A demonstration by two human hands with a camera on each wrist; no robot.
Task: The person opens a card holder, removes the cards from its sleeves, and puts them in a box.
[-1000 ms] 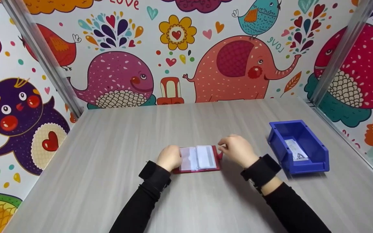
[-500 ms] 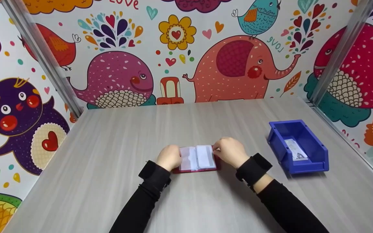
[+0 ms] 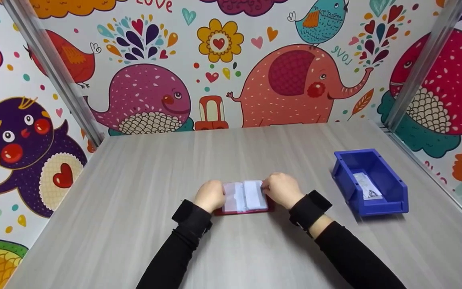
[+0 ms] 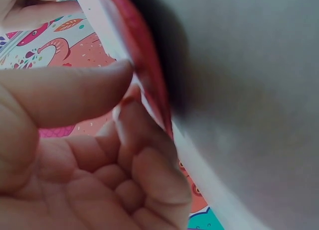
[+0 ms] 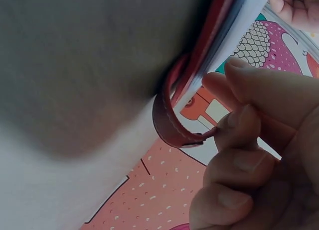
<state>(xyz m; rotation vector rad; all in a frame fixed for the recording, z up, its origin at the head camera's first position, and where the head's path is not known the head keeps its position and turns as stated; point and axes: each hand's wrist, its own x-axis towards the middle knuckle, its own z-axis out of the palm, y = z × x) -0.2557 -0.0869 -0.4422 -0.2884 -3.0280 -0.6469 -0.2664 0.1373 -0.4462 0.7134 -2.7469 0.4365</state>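
A red card holder (image 3: 256, 195) lies spread on the table, with clear plastic sleeves showing inside. My left hand (image 3: 209, 195) pinches its left edge between thumb and curled fingers; in the left wrist view, the red cover (image 4: 144, 56) runs past the thumb tip. At the opposite edge, my right hand (image 3: 283, 189) has its thumb and index finger at the margin of the sleeves. A curved red strap (image 5: 169, 123) reaches from the cover to the curled middle finger in the right wrist view. The exact contact of the right fingertips is partly hidden.
To the right stands a blue plastic bin (image 3: 383, 176), with a printed white paper or card (image 3: 366, 186) inside. The grey wood-grain table (image 3: 142, 172) meets patterned walls (image 3: 215, 80) at the back and sides.
My right hand has moved left and slightly down, from beside the strap to the right edge of the sleeves. My left hand and the card holder have stayed in place.
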